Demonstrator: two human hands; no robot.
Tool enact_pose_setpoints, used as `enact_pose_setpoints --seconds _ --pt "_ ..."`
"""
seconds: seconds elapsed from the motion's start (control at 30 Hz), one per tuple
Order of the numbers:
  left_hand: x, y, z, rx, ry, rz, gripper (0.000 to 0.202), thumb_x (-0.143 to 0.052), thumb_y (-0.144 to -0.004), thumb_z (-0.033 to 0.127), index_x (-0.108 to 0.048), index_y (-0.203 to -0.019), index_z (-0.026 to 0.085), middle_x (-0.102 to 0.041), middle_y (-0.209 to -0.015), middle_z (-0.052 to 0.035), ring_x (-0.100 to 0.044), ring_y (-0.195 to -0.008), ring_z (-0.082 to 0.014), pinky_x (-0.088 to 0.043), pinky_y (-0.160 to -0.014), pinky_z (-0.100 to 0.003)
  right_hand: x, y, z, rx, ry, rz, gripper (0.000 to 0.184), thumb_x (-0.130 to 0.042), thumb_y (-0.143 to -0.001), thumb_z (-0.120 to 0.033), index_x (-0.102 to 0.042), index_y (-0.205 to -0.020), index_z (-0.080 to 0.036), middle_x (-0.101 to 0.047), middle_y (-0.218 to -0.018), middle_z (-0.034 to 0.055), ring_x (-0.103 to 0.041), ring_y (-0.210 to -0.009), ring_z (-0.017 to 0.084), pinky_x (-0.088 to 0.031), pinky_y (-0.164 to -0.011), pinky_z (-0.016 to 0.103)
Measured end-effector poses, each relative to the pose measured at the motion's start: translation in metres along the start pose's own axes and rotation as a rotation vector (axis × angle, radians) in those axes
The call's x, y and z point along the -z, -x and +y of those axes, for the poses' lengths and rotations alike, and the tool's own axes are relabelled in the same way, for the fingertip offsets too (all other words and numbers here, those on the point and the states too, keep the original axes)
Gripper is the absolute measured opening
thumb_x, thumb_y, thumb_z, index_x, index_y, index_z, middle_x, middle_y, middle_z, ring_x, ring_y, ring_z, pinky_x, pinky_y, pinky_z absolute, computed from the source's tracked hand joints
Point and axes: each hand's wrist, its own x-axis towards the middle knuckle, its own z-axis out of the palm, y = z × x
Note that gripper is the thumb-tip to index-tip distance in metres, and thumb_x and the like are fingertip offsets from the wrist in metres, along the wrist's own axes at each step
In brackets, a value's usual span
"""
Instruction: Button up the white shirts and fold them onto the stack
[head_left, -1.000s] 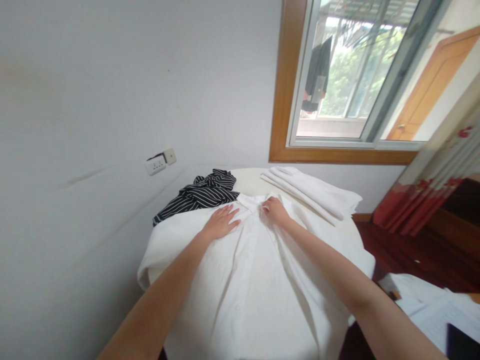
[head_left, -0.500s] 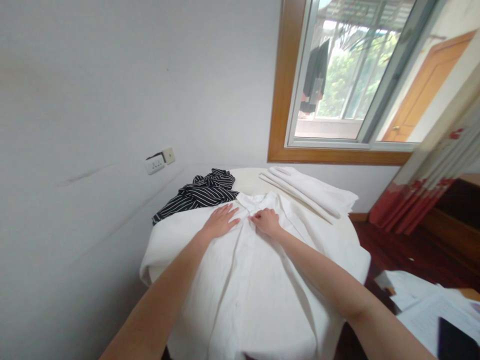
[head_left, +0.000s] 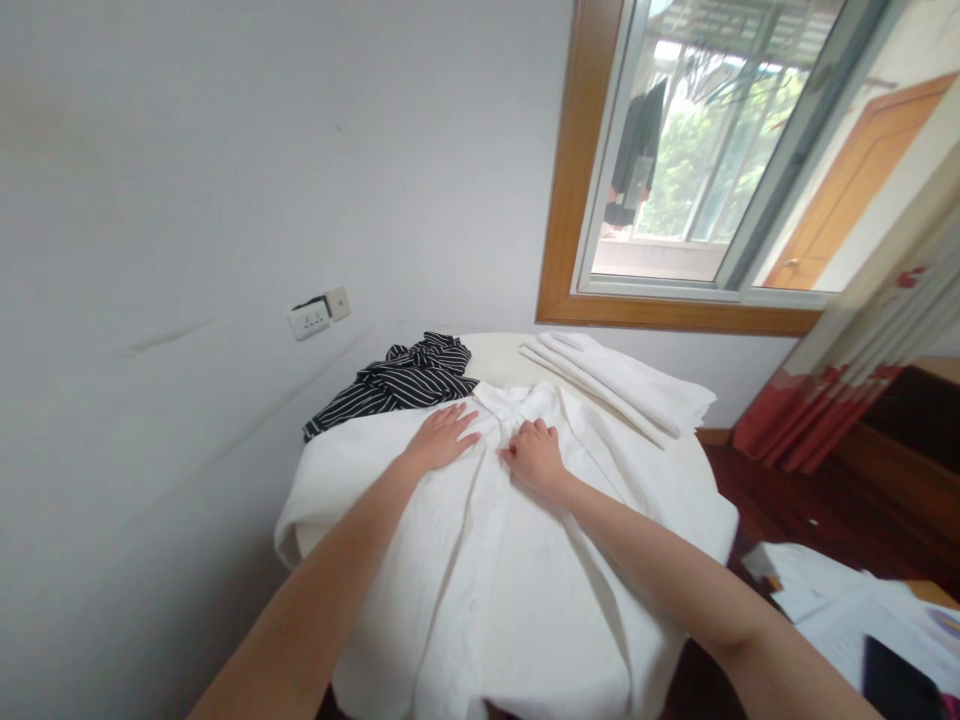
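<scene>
- On the round worktop (head_left: 499,355), the white shirt (head_left: 495,560) lies spread out front-up, its collar at the far side and its hem hanging over the near edge.
- My left hand (head_left: 442,440) is flat on the shirt, fingers out straight, just below the collar.
- My right hand (head_left: 534,458) sits beside it on the button strip, fingers curled; pinching cloth or only pressing, I can't tell.
- A striped garment (head_left: 409,382) lies crumpled beyond my left hand, and folded white cloth (head_left: 622,385) lies under the window.

The shirt (head_left: 510,560) is plain white. The garment (head_left: 405,380) beside it is black with thin white stripes. The folded cloth (head_left: 630,385) is white. The curtain (head_left: 847,390) is cream with red flowers.
</scene>
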Motion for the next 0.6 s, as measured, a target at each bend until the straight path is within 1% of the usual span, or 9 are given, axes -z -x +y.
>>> enact_pose_setpoints --seconds 0.17,0.27,0.37,0.43,0.5,0.6 --pt "0.001 0.001 0.001 0.000 0.013 -0.005 0.065 -0.025 -0.089 0.065 -0.040 -0.140 0.027 -0.030 -0.151 -0.0058 -0.027 -0.139 -0.0247 -0.021 -0.113 -0.042 0.003 0.005 0.011 0.021 0.049 0.006 0.033 -0.050 -0.088 -0.042 -0.072 -0.083 -0.018 -0.062 -0.097 0.0128 -0.045 -0.100 0.027 -0.030 -0.082 0.039" --pt "0.001 0.000 -0.002 0.000 0.021 0.010 0.063 -0.027 -0.089 0.063 -0.041 -0.139 0.028 -0.032 -0.150 -0.0049 -0.029 -0.138 -0.0241 -0.022 -0.113 -0.041 0.003 0.007 0.017 0.027 0.070 -0.006 0.033 -0.050 -0.088 -0.042 -0.071 -0.084 -0.017 -0.062 -0.098 0.0132 -0.045 -0.100 0.027 -0.030 -0.082 0.039" --pt "-0.001 -0.004 -0.007 0.002 0.050 0.033 0.055 -0.018 -0.095 0.050 -0.043 -0.137 0.026 -0.039 -0.146 -0.0028 -0.034 -0.136 -0.0187 -0.025 -0.112 -0.038 0.002 0.008 0.020 0.044 0.094 -0.016 0.032 -0.051 -0.088 -0.042 -0.071 -0.087 -0.017 -0.062 -0.099 0.0138 -0.045 -0.101 0.028 -0.030 -0.083 0.038" --pt "-0.003 -0.006 -0.009 0.006 0.050 0.038 0.053 -0.015 -0.096 0.042 -0.043 -0.138 0.024 -0.042 -0.145 -0.0028 -0.035 -0.135 -0.0163 -0.026 -0.112 -0.036 0.002 0.008 0.021 0.053 0.102 -0.005 0.032 -0.051 -0.088 -0.042 -0.071 -0.088 -0.017 -0.062 -0.100 0.0135 -0.046 -0.101 0.028 -0.031 -0.083 0.038" --pt "-0.004 -0.006 -0.010 0.025 0.021 0.039 0.051 -0.019 -0.096 0.041 -0.042 -0.138 0.024 -0.040 -0.146 -0.0031 -0.034 -0.135 -0.0175 -0.024 -0.113 -0.038 0.001 0.008 0.022 0.058 0.106 0.003 0.032 -0.051 -0.088 -0.042 -0.071 -0.087 -0.017 -0.062 -0.099 0.0133 -0.046 -0.101 0.028 -0.031 -0.083 0.039" --pt "-0.005 -0.005 -0.007 0.078 -0.032 0.026 0.050 -0.023 -0.095 0.041 -0.040 -0.139 0.027 -0.036 -0.148 -0.0029 -0.031 -0.137 -0.0205 -0.021 -0.113 -0.043 -0.001 0.009 0.022 0.068 0.110 0.002 0.032 -0.051 -0.088 -0.042 -0.071 -0.086 -0.017 -0.062 -0.099 0.0134 -0.046 -0.100 0.028 -0.031 -0.082 0.039"
